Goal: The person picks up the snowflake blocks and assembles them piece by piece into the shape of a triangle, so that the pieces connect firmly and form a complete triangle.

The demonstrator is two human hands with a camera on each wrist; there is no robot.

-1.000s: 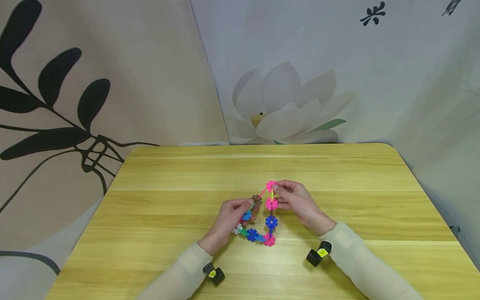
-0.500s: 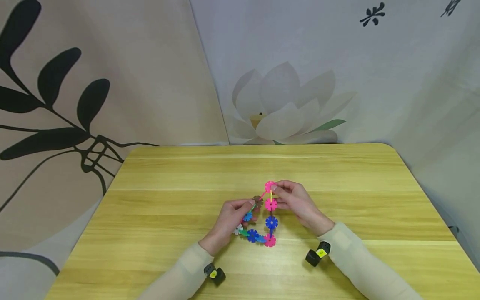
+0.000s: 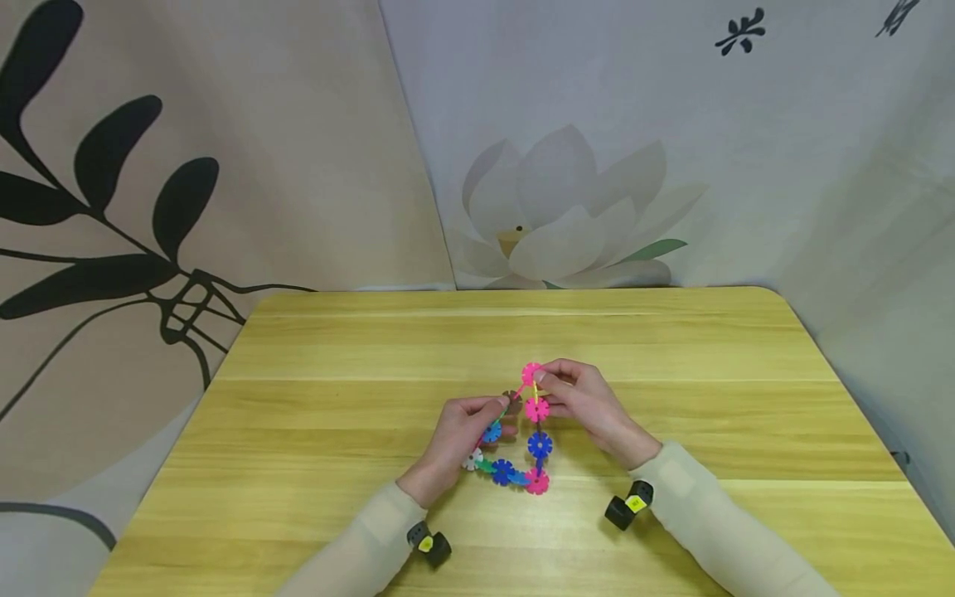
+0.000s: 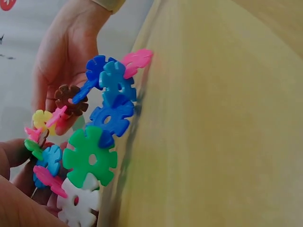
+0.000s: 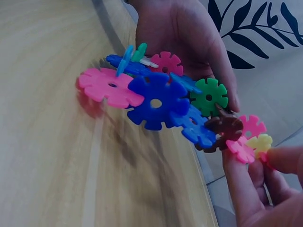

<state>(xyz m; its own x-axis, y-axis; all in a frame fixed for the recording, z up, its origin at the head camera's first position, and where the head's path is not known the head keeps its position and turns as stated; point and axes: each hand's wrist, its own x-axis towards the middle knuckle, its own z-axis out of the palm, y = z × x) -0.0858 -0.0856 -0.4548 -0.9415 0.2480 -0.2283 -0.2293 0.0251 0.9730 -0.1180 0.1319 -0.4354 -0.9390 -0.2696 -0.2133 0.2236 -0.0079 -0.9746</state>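
A loop of interlocking flower-shaped plastic discs [image 3: 540, 445] hangs between both hands over the table's middle. My left hand [image 3: 451, 439] pinches the loop's left side, close to a brown disc [image 3: 512, 402]. On the other side, my right hand [image 3: 593, 408] pinches the top near a pink disc [image 3: 531, 374]; in the right wrist view its thumb and finger are at a small yellow disc [image 5: 259, 143]. Large green [image 4: 90, 156] and white discs [image 4: 78, 205] show close up in the left wrist view. Fingers partly cover the discs they hold.
The wooden table [image 3: 358, 332] extends around both forearms. Behind it stands a pale wall [image 3: 321, 149] printed with dark leaves and a lotus. Each wrist wears a small black camera, the left camera [image 3: 433, 545] and the right camera [image 3: 628, 506].
My right hand has shifted slightly left, carrying the top pink disc with it. The loop's upper part is narrower. My left hand keeps its grip almost in place.
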